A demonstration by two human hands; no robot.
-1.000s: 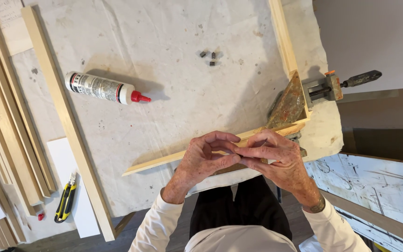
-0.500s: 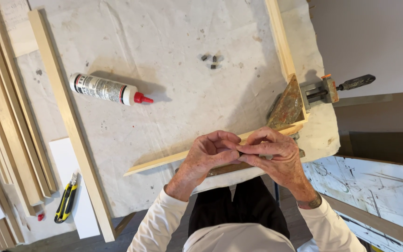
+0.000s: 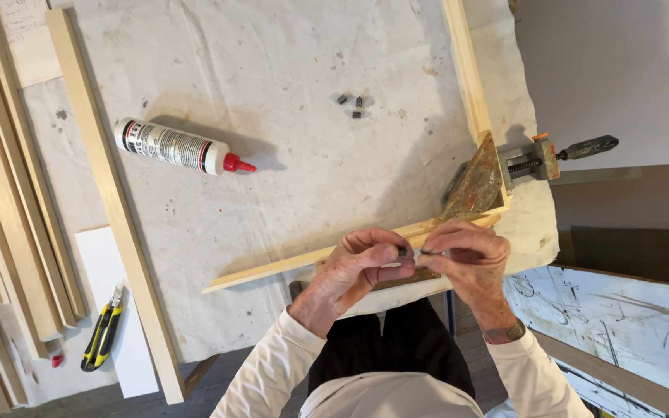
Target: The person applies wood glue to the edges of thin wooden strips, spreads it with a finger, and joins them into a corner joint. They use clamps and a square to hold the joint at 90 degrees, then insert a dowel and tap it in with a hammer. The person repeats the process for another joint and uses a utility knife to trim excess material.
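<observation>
Pinching a tiny dark metal piece (image 3: 410, 251) between both hands, right at the table's near edge. Left hand (image 3: 361, 267) has its fingers curled together, thumb and forefinger clamped on one end; right hand (image 3: 466, 255) fingertips are closed on the other end. Exact shape too small to tell, maybe a small fastener.

Risks, judged from this view: the piece is small and held above the near edge, so a slip could send it off the table to the floor. The hands hover just over the wooden frame strip (image 3: 311, 259); a bump could shift the glued-looking joint in the corner clamp (image 3: 478, 186) at the near right corner. The glue bottle (image 3: 176, 147) lies on its side with its red cap on, so it could roll if knocked.

Materials: table cover (image 3: 272, 62) is pale, wrinkled, stained sheet. Frame strips are light, smooth, square-edged wood; a second strip (image 3: 466, 66) runs along the right edge into the clamp. Clamp is rusty metal with a screw and dark handle. A loose long batten (image 3: 110, 201) lies along the left side. Small dark bits (image 3: 352, 104) sit mid-table. Yellow-black utility knife (image 3: 102, 337) lies off the near left corner.
</observation>
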